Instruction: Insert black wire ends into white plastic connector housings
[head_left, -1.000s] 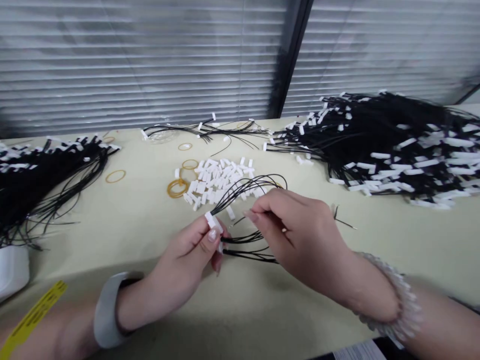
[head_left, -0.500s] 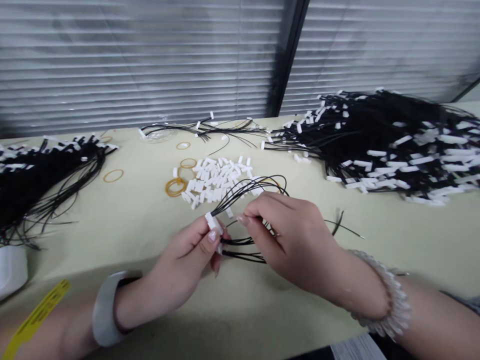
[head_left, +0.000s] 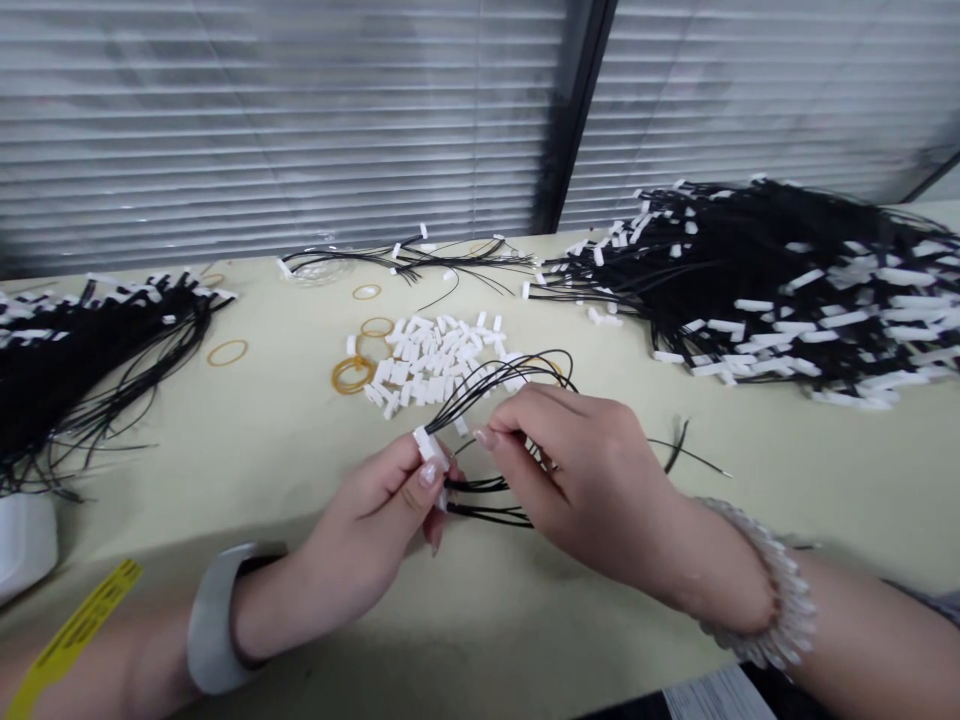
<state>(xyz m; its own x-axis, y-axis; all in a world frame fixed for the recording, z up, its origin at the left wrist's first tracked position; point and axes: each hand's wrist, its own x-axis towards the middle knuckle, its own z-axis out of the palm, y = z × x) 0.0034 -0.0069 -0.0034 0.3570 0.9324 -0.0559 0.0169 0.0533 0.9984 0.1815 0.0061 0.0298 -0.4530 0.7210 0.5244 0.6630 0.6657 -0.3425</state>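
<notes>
Between the thumb and fingers of my left hand is a white connector housing. Several black wires run out of it, looping up and over to the right, with more passing lower under my right hand. My right hand pinches a single black wire, its tip pointing at the connector's side. Whether that tip touches the housing I cannot tell. A loose pile of white connector housings lies just beyond my hands.
A large heap of black wires with white connectors fills the right back. Another wire bundle lies at the left, above a white object. Rubber bands lie by the housings. Window blinds stand behind the table.
My left hand and the connector have shifted very slightly to the right, bringing the connector a little closer to the pinched wire's tip. My right hand keeps its pinch almost unmoved.
</notes>
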